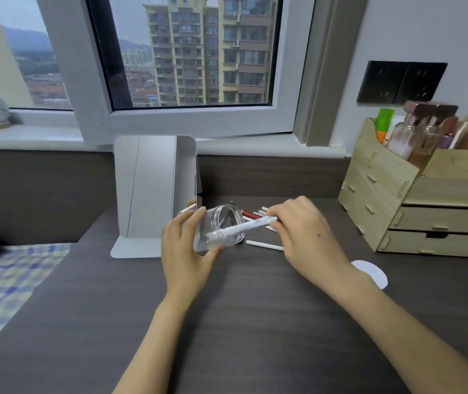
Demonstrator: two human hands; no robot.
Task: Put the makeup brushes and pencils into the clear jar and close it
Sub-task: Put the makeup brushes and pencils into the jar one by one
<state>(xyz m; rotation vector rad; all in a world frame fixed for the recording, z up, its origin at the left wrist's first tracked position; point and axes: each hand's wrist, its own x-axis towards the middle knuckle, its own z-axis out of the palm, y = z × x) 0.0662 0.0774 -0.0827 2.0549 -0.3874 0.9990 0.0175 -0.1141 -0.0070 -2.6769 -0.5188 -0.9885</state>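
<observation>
The left hand [183, 245] is wrapped around the clear jar [221, 228], fingers over its top and thumb beneath, holding it tipped on its side above the dark wood-grain surface [227, 322] with its open mouth turned to the right. The right hand [309, 237] is closed in a pinch on a white pencil [241, 228], whose far end reaches across the jar's rim and into the mouth; motion blur softens its outline. Just right of the jar and behind the right hand, a small cluster of remaining items [255, 216] lies on the surface, among them a dark red pencil and some white-handled pieces, partly hidden by the fingers. A single white stick [264, 245] lies apart, nearer, just below the jar's mouth. Near the right wrist a flat white round lid [373, 273] rests on the surface, partly covered by the forearm. Directly behind the jar stands a silver tabletop mirror [153, 191] on its base. At the far right sits a wooden drawer organizer [414, 200] with bottles and tubes upright in its top compartments. A window [193, 52] fills the far wall, and a checked blue and yellow bedcover [8, 280] shows at the left edge.
</observation>
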